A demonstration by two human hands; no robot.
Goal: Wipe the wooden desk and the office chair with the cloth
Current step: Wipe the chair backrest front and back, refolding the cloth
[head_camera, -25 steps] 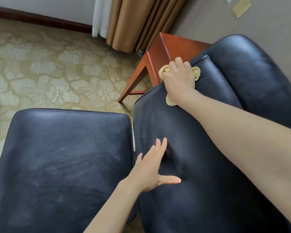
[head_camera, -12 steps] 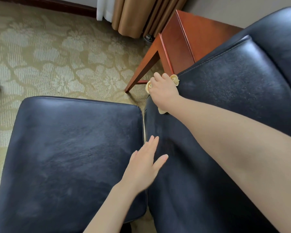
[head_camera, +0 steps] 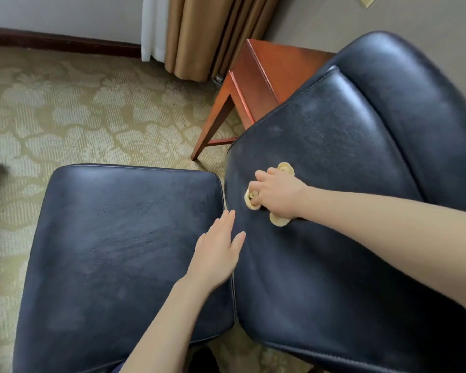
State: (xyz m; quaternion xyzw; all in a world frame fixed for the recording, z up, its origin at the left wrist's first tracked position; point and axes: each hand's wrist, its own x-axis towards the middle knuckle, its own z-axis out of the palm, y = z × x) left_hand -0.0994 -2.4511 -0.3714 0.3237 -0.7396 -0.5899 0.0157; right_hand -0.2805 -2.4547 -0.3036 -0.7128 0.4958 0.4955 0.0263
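Note:
The office chair is dark blue leather: its seat cushion (head_camera: 113, 251) fills the lower left and its backrest (head_camera: 347, 162) fills the right. My right hand (head_camera: 276, 193) grips a pale yellow cloth (head_camera: 279, 220) and presses it onto the backrest near its left edge. Bits of cloth stick out around the fingers. My left hand (head_camera: 217, 257) lies flat with straight fingers across the gap between seat and backrest. A corner of the reddish wooden desk (head_camera: 256, 76) shows behind the chair.
Patterned beige carpet (head_camera: 78, 117) covers the floor to the left. Brown and white curtains (head_camera: 199, 30) hang at the back by a wall with a dark skirting board. A grey wall lies behind the desk.
My right hand has drawn the cloth from the backrest's upper left edge near the desk down onto its face. My left hand has stayed by the gap, its thumb drawn in.

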